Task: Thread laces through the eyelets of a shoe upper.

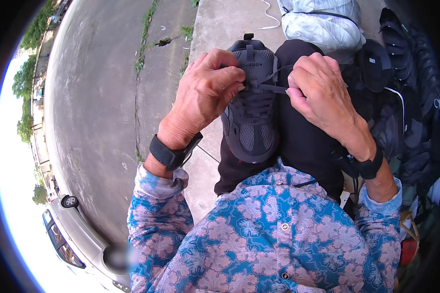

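A black sneaker (pixel 248 122) with mesh panels rests on my lap, its toe toward me and its heel pull tab pointing away. Dark laces cross its front below the tongue (pixel 252 61). My left hand (pixel 205 88) is closed in a pinch at the left side of the lacing, by the tongue; the bit of lace between its fingertips is mostly hidden. To the right of the shoe, my right hand (pixel 323 95) pinches the black shoelace (pixel 273 88). That lace runs taut from the shoe's upper eyelets to the fingers, and a second strand loops just above it.
A tied, pale translucent plastic bag (pixel 322 27) stands beyond my knees, near a white cord (pixel 273 22). Many dark shoes (pixel 401 53) are heaped at the right. Left of the concrete ledge (pixel 208 161) lies grey pavement (pixel 98 88), with a silver car (pixel 78 239) parked farther off.
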`<state>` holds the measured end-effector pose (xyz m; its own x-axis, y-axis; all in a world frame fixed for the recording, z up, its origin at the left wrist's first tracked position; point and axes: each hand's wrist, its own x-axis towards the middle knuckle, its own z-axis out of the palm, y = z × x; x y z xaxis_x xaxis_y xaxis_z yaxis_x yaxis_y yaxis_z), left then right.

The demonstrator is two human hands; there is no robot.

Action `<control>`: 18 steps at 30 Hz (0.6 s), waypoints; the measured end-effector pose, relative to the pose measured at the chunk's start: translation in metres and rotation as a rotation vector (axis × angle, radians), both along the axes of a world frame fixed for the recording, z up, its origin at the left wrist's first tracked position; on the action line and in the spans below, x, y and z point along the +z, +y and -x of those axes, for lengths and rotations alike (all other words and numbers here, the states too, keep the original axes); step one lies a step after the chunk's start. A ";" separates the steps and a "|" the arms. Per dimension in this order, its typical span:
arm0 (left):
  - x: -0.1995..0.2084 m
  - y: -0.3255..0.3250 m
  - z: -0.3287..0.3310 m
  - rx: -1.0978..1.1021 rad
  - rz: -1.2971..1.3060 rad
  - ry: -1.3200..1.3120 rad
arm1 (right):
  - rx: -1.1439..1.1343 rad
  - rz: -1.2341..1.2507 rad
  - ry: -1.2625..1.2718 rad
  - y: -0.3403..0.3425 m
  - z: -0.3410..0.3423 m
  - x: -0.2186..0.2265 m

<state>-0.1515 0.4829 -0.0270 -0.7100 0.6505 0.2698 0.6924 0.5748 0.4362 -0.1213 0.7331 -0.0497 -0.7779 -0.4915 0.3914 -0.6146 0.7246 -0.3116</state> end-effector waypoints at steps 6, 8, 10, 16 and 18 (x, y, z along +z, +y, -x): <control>-0.005 0.008 -0.001 -0.016 0.048 0.178 | -0.036 0.069 0.046 0.025 -0.011 0.014; -0.005 0.008 -0.001 -0.006 0.057 0.206 | -0.051 0.051 0.083 0.032 -0.019 0.021; 0.002 -0.001 0.002 0.119 0.046 0.198 | -0.221 0.137 -0.183 0.047 -0.028 0.024; 0.020 -0.044 0.027 0.293 0.136 0.383 | -0.171 0.186 -0.236 0.042 -0.034 0.020; 0.025 -0.056 0.030 0.317 0.162 0.419 | -0.162 0.150 -0.144 0.036 -0.032 0.012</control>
